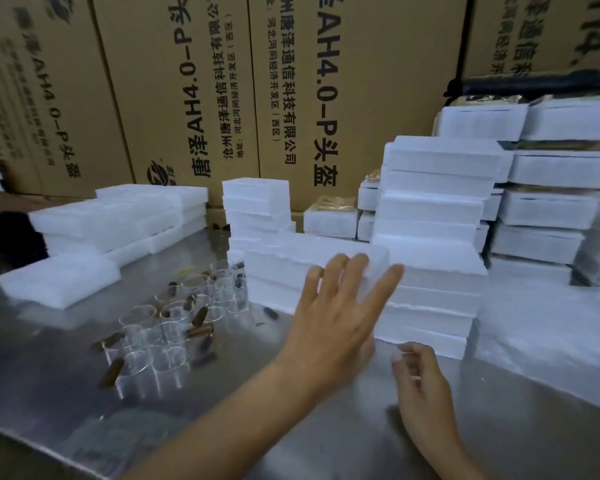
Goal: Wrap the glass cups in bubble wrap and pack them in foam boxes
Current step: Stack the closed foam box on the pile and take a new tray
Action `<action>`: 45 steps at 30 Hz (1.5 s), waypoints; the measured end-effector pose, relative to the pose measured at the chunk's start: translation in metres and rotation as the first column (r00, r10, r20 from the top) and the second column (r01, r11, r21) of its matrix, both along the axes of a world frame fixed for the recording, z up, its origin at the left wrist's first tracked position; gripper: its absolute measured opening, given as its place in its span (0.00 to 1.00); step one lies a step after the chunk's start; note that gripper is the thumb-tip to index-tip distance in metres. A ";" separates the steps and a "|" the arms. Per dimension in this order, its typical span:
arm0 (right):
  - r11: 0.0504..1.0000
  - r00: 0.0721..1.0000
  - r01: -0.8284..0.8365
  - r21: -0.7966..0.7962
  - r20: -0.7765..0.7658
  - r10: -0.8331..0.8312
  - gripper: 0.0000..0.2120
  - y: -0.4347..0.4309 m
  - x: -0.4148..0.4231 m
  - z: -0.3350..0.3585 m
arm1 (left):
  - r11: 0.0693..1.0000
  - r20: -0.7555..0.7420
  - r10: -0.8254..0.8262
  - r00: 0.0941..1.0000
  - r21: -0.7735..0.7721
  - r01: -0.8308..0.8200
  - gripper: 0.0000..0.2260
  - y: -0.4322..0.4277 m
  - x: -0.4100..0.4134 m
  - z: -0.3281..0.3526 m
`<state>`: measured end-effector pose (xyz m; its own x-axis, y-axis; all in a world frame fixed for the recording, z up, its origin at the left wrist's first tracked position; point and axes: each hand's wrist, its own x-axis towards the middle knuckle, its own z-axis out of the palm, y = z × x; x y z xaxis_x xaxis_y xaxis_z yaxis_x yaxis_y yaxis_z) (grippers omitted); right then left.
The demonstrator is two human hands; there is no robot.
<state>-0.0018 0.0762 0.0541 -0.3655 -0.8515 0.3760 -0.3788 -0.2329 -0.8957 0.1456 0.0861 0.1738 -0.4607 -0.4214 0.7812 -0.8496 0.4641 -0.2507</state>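
Several clear glass cups [163,327] stand clustered on the steel table [49,382], left of centre, with small brown cylinders lying among them. White foam boxes [291,261] are stacked just behind and to the right of the cups. My left hand [329,317] is spread flat, fingers apart, against the front of the low foam stack and holds nothing. My right hand [420,379] hovers lower right with fingers curled loosely, near the bottom of the tall foam stack [433,216]. No bubble wrap is clearly seen in either hand.
More foam boxes [118,216] lie at the back left, and a single one [59,278] sits nearer. Tall piles of foam boxes [555,209] fill the right. Brown cardboard cartons [194,84] form a wall behind. A translucent sheet [548,334] lies at the right.
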 end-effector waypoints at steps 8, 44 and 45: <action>0.932 0.775 -0.287 0.222 0.626 0.089 0.13 0.046 -0.029 0.006 | 0.991 0.038 -0.114 0.993 0.079 0.110 0.29 0.056 -0.036 -0.058; 0.996 0.996 0.084 0.021 0.008 -0.084 0.24 0.069 -0.072 -0.003 | 0.740 -0.409 -0.044 0.912 0.600 0.305 0.28 -0.027 -0.017 -0.109; 0.996 0.996 0.085 0.002 -0.001 -0.085 0.23 0.071 -0.070 -0.001 | 0.760 -0.406 -0.047 0.913 0.579 0.296 0.27 -0.027 -0.016 -0.108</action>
<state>-0.0719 0.1467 0.0531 -0.4362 -0.8180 0.3749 -0.3982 -0.1982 -0.8956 0.1295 0.0589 0.0656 -0.3256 -0.8054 0.4954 -0.7087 0.5547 0.4359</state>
